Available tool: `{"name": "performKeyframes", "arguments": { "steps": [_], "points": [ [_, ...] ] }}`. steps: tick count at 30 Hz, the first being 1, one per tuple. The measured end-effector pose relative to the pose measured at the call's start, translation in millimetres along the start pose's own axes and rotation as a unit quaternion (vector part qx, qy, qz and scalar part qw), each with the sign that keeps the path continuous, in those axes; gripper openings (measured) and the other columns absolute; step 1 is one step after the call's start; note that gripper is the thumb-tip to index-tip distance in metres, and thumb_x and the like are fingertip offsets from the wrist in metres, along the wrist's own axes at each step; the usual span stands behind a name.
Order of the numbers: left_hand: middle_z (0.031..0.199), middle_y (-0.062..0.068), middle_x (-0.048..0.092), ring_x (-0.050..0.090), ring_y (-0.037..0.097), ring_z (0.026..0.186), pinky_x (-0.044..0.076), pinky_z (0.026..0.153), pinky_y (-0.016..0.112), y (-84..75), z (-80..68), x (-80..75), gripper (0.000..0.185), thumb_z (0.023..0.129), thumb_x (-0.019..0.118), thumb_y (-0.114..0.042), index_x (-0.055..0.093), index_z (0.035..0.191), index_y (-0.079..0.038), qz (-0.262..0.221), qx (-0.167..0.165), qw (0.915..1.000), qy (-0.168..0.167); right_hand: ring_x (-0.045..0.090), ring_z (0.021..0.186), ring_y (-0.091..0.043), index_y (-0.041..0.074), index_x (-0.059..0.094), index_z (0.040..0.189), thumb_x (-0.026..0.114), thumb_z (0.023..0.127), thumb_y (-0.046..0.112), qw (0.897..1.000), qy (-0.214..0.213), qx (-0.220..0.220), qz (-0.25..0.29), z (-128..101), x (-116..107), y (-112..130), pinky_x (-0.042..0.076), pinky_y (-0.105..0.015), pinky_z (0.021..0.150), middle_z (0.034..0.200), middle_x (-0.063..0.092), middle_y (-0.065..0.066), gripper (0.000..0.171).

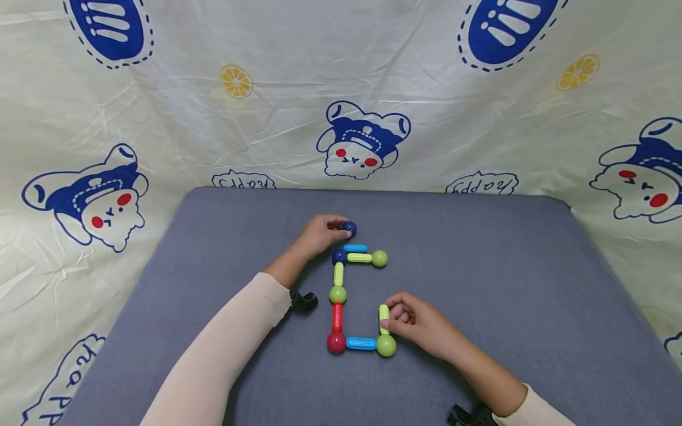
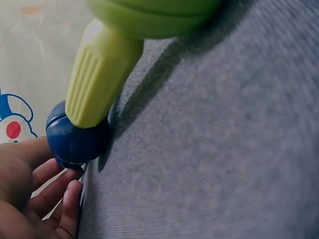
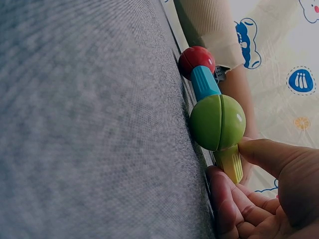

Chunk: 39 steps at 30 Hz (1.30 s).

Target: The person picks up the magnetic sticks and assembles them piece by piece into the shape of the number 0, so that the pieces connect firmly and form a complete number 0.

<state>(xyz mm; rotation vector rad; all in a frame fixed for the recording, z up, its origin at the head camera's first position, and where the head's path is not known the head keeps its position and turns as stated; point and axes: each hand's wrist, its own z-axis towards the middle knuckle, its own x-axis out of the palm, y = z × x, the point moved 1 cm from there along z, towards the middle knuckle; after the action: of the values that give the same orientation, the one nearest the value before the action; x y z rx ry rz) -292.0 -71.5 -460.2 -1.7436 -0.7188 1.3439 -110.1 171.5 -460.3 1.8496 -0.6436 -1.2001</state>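
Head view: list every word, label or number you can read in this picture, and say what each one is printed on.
"happy", upside down, in a speech bubble on the cartoon-print cloth behind the grey table.
"happy", upside down, in a second bubble on the same cloth.
Partly cut-off letters at the cloth's lower left: not fully readable.
The toy sticks and balls carry no text.

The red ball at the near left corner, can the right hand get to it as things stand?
Probably yes. The red ball lies uncovered, a blue rod away from the right hand, which pinches the yellow-green rod.
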Motion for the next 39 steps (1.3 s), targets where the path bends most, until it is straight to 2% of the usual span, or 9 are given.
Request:
{"name": "performKeyframes", "arguments": {
  "steps": [4, 11, 16, 21, 30, 35, 39],
  "points": [
    [0.126, 0.010, 0.067, 0.060, 0.025, 0.112, 0.050, 0.089, 0.036, 0.7, -2.4, -1.8, 0.037, 0.092, 0.075, -0.024, 0.070, 0.127, -0.013, -0.014, -0.002, 0.9999, -0.003, 0.060, 0.080, -0.012, 0.006, 0.060, 0.120, 0.073, 0.093, 0.032, 1.000, 0.000, 0.002, 0.001, 0, 0, 0, 0.050, -0.022, 0.072, 0.095, 0.065, -0.002, 0.040],
    [0.121, 0.008, 0.068, 0.061, 0.022, 0.102, 0.049, 0.072, 0.027, 0.3, -13.3, -6.9, 0.036, 0.092, 0.076, -0.028, 0.071, 0.125, -0.016, -0.052, -0.008, 0.9986, -0.013, 0.060, 0.079, -0.013, 0.006, 0.061, 0.119, 0.074, 0.092, 0.033, 1.000, 0.000, 0.011, -0.002, -1, 2, 0, 0.050, -0.022, 0.071, 0.093, 0.065, -0.002, 0.040],
    [0.118, 0.006, 0.070, 0.062, 0.021, 0.102, 0.049, 0.074, 0.028, -10.0, -25.7, -9.2, 0.037, 0.091, 0.077, -0.029, 0.070, 0.126, -0.017, -0.062, 0.003, 0.9980, -0.013, 0.060, 0.079, -0.014, 0.006, 0.061, 0.119, 0.075, 0.092, 0.032, 1.000, 0.001, 0.012, 0.001, -1, 2, 0, 0.050, -0.022, 0.071, 0.093, 0.065, -0.002, 0.040],
    [0.112, 0.004, 0.068, 0.061, 0.021, 0.102, 0.050, 0.076, 0.029, -25.9, -41.7, -10.4, 0.037, 0.091, 0.076, -0.032, 0.070, 0.125, -0.019, -0.037, 0.031, 0.9988, -0.007, 0.060, 0.079, -0.014, 0.006, 0.060, 0.119, 0.074, 0.092, 0.033, 1.000, 0.002, 0.011, 0.005, -1, 1, 2, 0.050, -0.023, 0.071, 0.093, 0.065, -0.003, 0.041],
    [0.109, 0.003, 0.067, 0.061, 0.018, 0.100, 0.050, 0.071, 0.026, -40.4, -68.5, -2.0, 0.036, 0.092, 0.075, -0.031, 0.070, 0.126, -0.019, 0.008, 0.077, 0.9953, 0.057, 0.060, 0.079, -0.014, 0.005, 0.060, 0.120, 0.074, 0.093, 0.033, 1.000, 0.002, 0.016, 0.001, -1, 1, 2, 0.050, -0.023, 0.070, 0.093, 0.065, -0.003, 0.040],
    [0.105, 0.002, 0.067, 0.060, 0.016, 0.091, 0.049, 0.067, 0.025, -43.5, -78.8, 6.7, 0.036, 0.091, 0.076, -0.029, 0.071, 0.124, -0.017, 0.027, 0.095, 0.9898, 0.103, 0.060, 0.079, -0.014, 0.004, 0.060, 0.120, 0.074, 0.093, 0.032, 1.000, -0.003, 0.016, 0.005, 0, 1, 3, 0.050, -0.022, 0.071, 0.093, 0.065, -0.003, 0.041],
    [0.098, 0.002, 0.067, 0.060, 0.012, 0.084, 0.049, 0.065, 0.023, -44.2, -83.6, 14.9, 0.035, 0.091, 0.077, -0.028, 0.072, 0.123, -0.015, 0.048, 0.113, 0.9847, 0.124, 0.059, 0.079, -0.013, 0.003, 0.060, 0.120, 0.074, 0.093, 0.031, 1.000, -0.006, 0.015, 0.012, 0, 0, 5, 0.050, -0.022, 0.070, 0.094, 0.065, -0.004, 0.041]
  ]
}}
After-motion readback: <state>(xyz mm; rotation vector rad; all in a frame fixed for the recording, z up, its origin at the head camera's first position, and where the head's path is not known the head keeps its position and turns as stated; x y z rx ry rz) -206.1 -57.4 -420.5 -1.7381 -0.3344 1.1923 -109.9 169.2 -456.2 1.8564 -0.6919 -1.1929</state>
